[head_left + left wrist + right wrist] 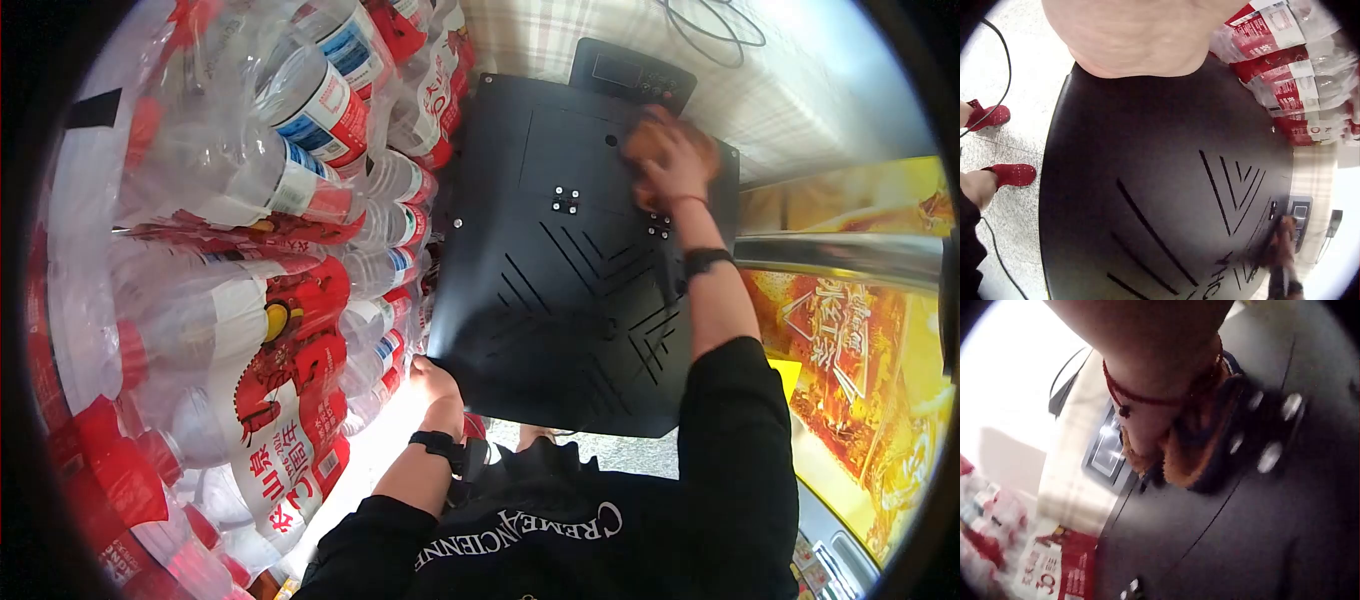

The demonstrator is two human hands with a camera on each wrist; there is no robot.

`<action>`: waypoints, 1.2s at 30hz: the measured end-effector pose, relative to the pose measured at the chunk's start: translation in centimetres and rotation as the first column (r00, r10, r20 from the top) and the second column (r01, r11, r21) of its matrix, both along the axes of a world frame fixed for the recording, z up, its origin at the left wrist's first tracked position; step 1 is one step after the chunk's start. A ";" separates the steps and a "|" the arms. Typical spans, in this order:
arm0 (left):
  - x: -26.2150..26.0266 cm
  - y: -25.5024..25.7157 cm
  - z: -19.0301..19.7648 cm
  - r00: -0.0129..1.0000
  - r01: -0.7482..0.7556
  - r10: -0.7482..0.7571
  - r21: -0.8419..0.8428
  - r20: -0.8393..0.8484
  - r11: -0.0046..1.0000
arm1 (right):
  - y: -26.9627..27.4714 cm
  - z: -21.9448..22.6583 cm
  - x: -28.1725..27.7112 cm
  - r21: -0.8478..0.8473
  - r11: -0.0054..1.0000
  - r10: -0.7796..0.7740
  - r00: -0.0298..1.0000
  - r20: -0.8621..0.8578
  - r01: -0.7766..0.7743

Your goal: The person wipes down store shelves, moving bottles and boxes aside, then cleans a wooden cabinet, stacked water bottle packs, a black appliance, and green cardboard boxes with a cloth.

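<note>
A large black board (580, 300) with slanted slots and small metal fittings lies before the person; it also fills much of the left wrist view. On its far right part, the right hand (675, 170) holds a bunched orange-brown cloth (712, 155) against the surface. In the right wrist view the cloth (1188, 465), dark on one side, bunches around the hand (1147, 428), beside blurred round screws. The left hand (437, 385) is at the board's near left corner, its fingers mostly hidden. Only its blurred heel (1138, 44) shows in the left wrist view.
Shrink-wrapped bottles with red labels (300, 360) stand stacked along the left. A dark display panel (632, 75) adjoins the board's far edge, near a cable (735, 40) on checked fabric. Yellow packaging (850, 350) and a metal bar (845, 255) are on the right.
</note>
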State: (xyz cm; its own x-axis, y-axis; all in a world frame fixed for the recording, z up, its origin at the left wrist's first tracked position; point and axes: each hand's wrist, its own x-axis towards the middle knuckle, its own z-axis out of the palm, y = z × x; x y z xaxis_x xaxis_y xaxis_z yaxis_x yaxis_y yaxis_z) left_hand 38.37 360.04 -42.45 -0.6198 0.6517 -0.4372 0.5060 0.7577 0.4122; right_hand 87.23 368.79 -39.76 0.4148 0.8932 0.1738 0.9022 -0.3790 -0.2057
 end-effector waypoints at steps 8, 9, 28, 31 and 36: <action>-0.4 0.0 -0.2 0.986 0.098 -0.106 -0.062 -0.130 0.993 | -5.8 2.3 1.5 -0.063 0.878 -0.472 0.880 0.050 0.475; -0.1 0.0 0.2 0.977 0.121 -0.133 -0.076 -0.166 0.990 | -4.5 2.0 0.2 0.038 0.945 -0.326 0.945 -0.006 0.326; 0.3 0.3 0.2 0.987 0.001 -0.022 -0.132 -0.160 0.991 | -6.6 0.1 5.1 -0.163 0.954 -0.242 0.967 0.077 0.252; -0.1 0.4 -0.4 0.987 0.043 -0.065 -0.155 -0.145 0.987 | -12.6 -1.5 4.5 -0.155 0.943 -0.299 0.954 -0.009 0.294; -2.9 0.3 -5.1 0.889 0.334 -0.380 -0.206 -0.257 0.920 | -21.2 1.3 -8.5 -0.231 0.907 -0.358 0.934 0.019 0.352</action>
